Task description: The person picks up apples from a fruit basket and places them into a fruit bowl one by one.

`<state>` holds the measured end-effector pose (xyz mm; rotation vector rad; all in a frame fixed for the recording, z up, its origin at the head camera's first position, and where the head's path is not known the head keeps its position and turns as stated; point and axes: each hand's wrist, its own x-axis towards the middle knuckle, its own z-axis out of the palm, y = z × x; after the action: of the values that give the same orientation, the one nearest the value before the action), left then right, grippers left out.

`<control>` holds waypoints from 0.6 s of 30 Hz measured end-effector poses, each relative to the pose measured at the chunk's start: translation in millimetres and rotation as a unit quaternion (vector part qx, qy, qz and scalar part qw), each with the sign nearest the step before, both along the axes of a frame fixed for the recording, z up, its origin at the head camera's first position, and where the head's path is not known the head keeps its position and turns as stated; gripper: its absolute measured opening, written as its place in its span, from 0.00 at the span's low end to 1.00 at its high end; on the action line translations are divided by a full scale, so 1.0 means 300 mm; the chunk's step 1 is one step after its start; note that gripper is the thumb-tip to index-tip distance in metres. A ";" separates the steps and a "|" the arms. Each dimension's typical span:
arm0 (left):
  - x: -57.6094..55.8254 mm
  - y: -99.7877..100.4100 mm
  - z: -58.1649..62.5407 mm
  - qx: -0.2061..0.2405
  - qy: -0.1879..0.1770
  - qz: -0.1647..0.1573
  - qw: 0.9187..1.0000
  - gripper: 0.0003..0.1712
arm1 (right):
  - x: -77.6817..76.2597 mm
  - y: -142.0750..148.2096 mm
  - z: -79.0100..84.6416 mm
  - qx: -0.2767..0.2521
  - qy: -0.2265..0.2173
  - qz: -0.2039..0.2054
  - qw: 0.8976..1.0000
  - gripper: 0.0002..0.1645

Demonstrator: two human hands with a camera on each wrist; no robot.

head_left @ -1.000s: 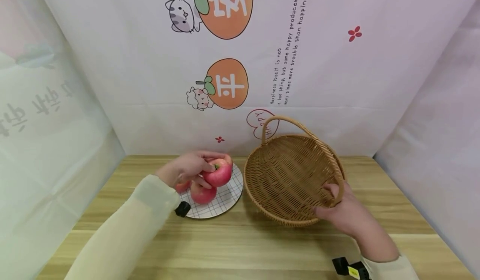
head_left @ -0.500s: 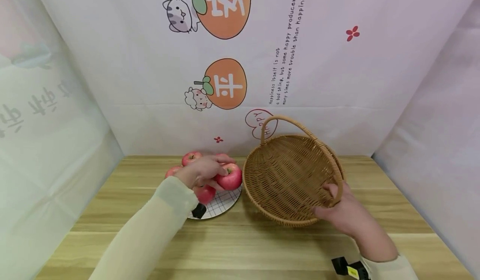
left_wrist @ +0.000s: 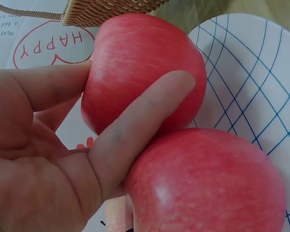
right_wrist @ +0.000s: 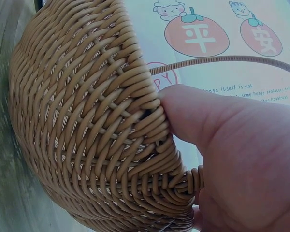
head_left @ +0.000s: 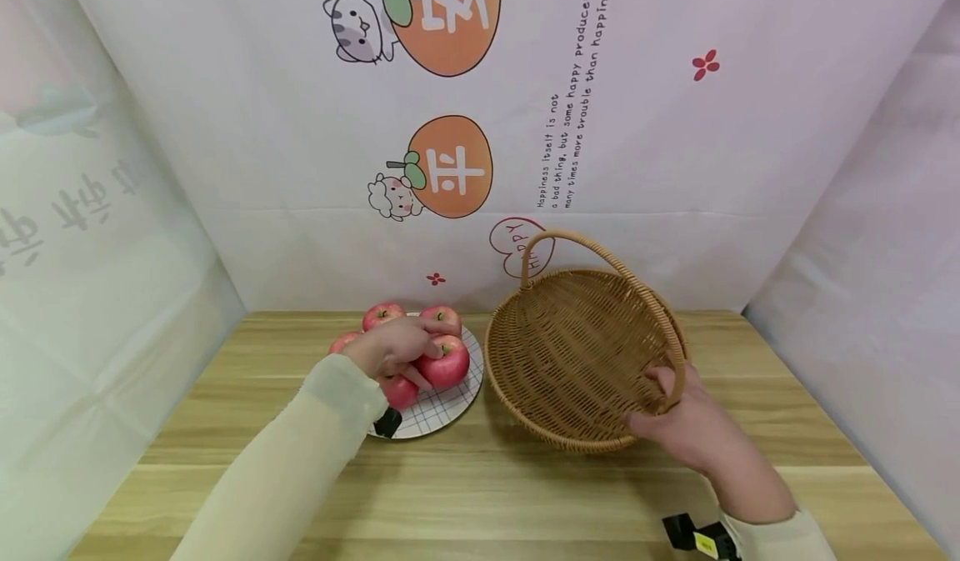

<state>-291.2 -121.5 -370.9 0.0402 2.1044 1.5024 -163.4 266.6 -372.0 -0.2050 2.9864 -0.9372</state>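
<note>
My left hand [head_left: 401,346] holds a red apple [head_left: 444,363] over the right part of a round white plate [head_left: 442,415] with a blue grid. In the left wrist view the thumb lies across that apple [left_wrist: 145,67], and a second apple [left_wrist: 208,183] sits close against it. More apples, one at the back right [head_left: 441,319] and another at the front [head_left: 399,392], lie around the hand, which partly covers them. My right hand [head_left: 693,419] grips the rim of a wicker basket [head_left: 577,361] near the foot of its handle. The basket tilts with its hollow toward me; nothing is visible inside.
A wooden table [head_left: 465,503] bears the plate on the left and the basket on the right, close together. Behind them rises a white printed cloth [head_left: 637,144], with cloth sides at left and right. The basket's handle [head_left: 600,252] arches above its opening.
The left hand with its apple moved right toward the basket, then came slightly back left and lower over the plate. More apples came into sight behind the hand. The right hand and basket stayed put.
</note>
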 end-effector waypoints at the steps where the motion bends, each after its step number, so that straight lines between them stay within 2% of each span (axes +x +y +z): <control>1: 0.001 0.001 -0.001 0.000 -0.001 0.002 1.000 0.32 | 0.001 -0.001 0.001 -0.001 0.000 0.000 1.000 0.51; 5: 0.002 0.018 -0.011 -0.003 0.002 0.001 1.000 0.31 | -0.001 0.000 0.002 0.003 -0.006 0.000 1.000 0.52; 13: -0.011 0.055 -0.040 -0.012 0.001 -0.021 1.000 0.32 | -0.003 0.000 0.003 0.003 -0.014 -0.001 1.000 0.53; 18: -0.013 0.066 -0.040 -0.020 -0.006 -0.013 1.000 0.33 | 0.001 -0.003 0.005 0.002 -0.015 -0.004 1.000 0.53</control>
<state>-295.2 -101.7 -382.9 0.0434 2.1169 1.4410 -163.0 265.6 -370.5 -0.1769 2.9644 -0.9270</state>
